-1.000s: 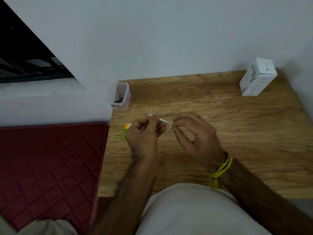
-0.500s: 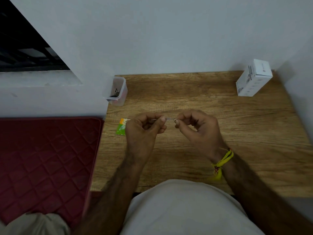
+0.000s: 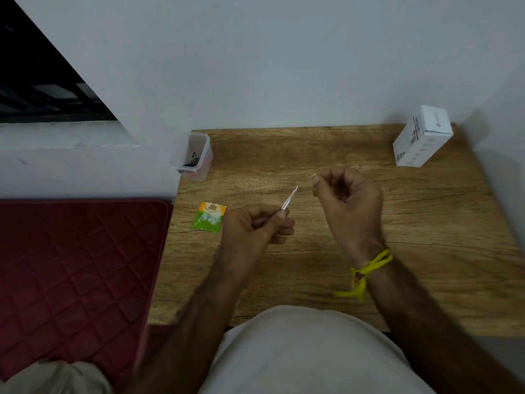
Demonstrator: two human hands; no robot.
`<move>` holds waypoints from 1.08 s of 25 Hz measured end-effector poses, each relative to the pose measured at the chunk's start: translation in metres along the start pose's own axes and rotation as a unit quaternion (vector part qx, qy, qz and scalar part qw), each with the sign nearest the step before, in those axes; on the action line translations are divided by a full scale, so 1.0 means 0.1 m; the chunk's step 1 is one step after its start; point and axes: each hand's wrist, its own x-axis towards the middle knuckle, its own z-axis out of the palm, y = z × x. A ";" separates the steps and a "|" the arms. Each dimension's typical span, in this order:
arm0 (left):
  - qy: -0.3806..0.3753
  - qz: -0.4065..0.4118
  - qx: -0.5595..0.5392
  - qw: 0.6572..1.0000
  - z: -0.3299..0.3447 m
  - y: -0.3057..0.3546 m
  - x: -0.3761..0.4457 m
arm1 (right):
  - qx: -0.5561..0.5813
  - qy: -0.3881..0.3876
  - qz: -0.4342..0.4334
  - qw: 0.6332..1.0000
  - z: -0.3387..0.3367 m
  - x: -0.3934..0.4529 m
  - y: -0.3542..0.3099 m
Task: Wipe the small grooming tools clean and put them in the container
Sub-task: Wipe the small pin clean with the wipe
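At the left hand [image 3: 252, 226]: fingers [image 3: 279, 216] curled, thumb and forefinger pinching a thin metal tool [image 3: 289, 199] low on its shaft. Leaves the pointed end bare, slanting up and away toward the right hand [image 3: 349, 200], probably so that end can be wiped. Held above the worktop [image 3: 312, 265], touching nothing else.

Just beyond the tip, apart from it: right fingers [image 3: 316, 183] curled in, thumb pressed against forefinger. Maybe pinching a pale scrap of wipe; too small to tell. Yellow thread [image 3: 369, 268] tied round that wrist.

Just left of the left hand, flat on the wood: a green and orange sachet [image 3: 210, 220], likely the source of the wipe, kept within easy reach.

Further back, at the far left corner against the wall: clear plastic container [image 3: 196, 156], open at the top, dark tools already inside. Sits very near the worktop's left edge, so any drop-in calls for a gentle approach from the right, not a push leftward.

Far right corner: white box [image 3: 420, 137], well apart from both hands. Bare wood between hands and container, room enough for carrying the tool across. Beyond the left edge, lower: a red quilted mat [image 3: 71, 265].
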 end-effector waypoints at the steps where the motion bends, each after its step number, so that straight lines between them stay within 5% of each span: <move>1: -0.002 -0.019 -0.030 0.999 0.01 0.02 -0.01 | -0.065 0.003 -0.065 0.996 0.01 -0.04 0.02; 7: -0.024 -0.031 -0.073 0.997 0.08 0.10 -0.09 | -0.194 -0.023 -0.246 0.949 0.12 -0.16 0.10; 27: -0.001 0.001 -0.083 0.997 0.10 0.04 -0.13 | -0.230 -0.091 -0.231 0.941 0.16 -0.21 0.12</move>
